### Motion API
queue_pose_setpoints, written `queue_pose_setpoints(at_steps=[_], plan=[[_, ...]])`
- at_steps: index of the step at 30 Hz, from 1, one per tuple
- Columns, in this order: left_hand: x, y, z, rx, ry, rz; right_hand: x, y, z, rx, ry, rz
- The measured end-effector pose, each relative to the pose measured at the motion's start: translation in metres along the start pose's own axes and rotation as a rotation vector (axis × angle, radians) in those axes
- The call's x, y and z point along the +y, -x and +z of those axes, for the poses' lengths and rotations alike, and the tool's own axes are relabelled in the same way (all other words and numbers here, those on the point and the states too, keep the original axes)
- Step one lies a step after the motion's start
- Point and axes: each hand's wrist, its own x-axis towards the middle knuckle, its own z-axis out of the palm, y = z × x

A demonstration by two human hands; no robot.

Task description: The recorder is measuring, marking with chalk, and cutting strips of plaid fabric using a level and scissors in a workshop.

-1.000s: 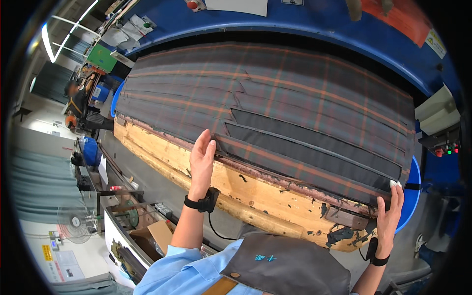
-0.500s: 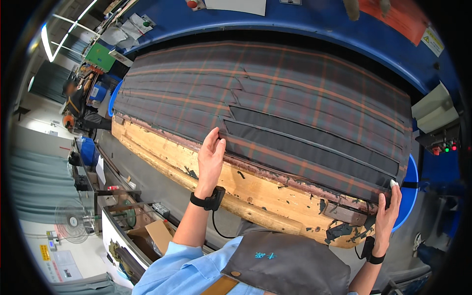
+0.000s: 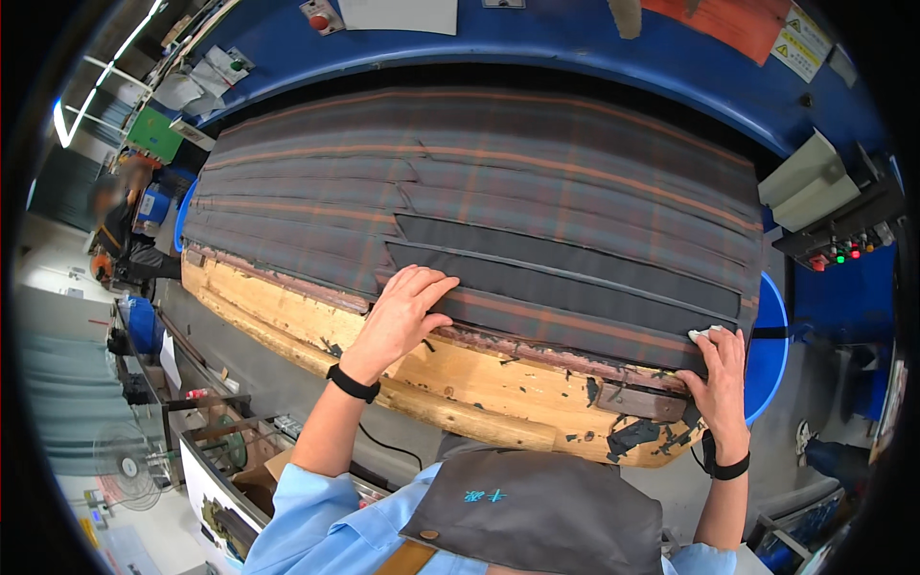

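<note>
A broad stack of dark plaid fabric (image 3: 498, 192) with orange stripes lies on a worn wooden bench (image 3: 479, 372). Black pleated strips (image 3: 575, 272) show between the layers on its near right half. My left hand (image 3: 404, 309) rests at the near edge, left of the strips; its fingers lie over the fabric and its thumb stands apart. At the near right corner, my right hand (image 3: 721, 385) touches the fabric with fingers out and thumb apart. White covers (image 3: 703, 335) sit on its fingertips. Neither hand visibly pinches anything.
Blue machine housing (image 3: 556, 38) spans the far side of the bench. A blue round tub (image 3: 767, 350) stands at the right end, below a control box with lit buttons (image 3: 848, 251). Dark scraps (image 3: 634, 436) litter the wood. Another person (image 3: 129, 220) is at far left.
My left hand has turned from upright at the edge to lie over the fabric, fingers pointing right. My right hand stays at the corner. The view has shifted, moving the scene left.
</note>
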Motion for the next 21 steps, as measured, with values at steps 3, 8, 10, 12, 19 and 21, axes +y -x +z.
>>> queue_pose_setpoints(at_steps=[3,8,10,12,19,21], plan=[[0.010,-0.009,-0.005,0.105,0.193,-0.051,-0.007,-0.003,-0.010,0.005,-0.015,-0.002],[0.031,-0.048,0.007,0.246,1.730,-0.448,-0.028,-0.032,-0.029,0.080,-0.066,-0.008],[0.038,-0.065,0.014,0.195,1.993,-0.555,-0.037,-0.053,-0.034,0.099,-0.137,-0.080],[0.043,-0.080,0.022,0.179,2.153,-0.665,-0.046,-0.074,-0.033,0.133,-0.122,-0.126],[0.044,-0.101,0.038,0.276,2.226,-0.746,-0.070,-0.152,0.011,0.115,-0.246,-0.280],[0.041,-0.102,0.040,0.270,2.233,-0.732,-0.075,-0.169,0.025,0.106,-0.257,-0.318]])
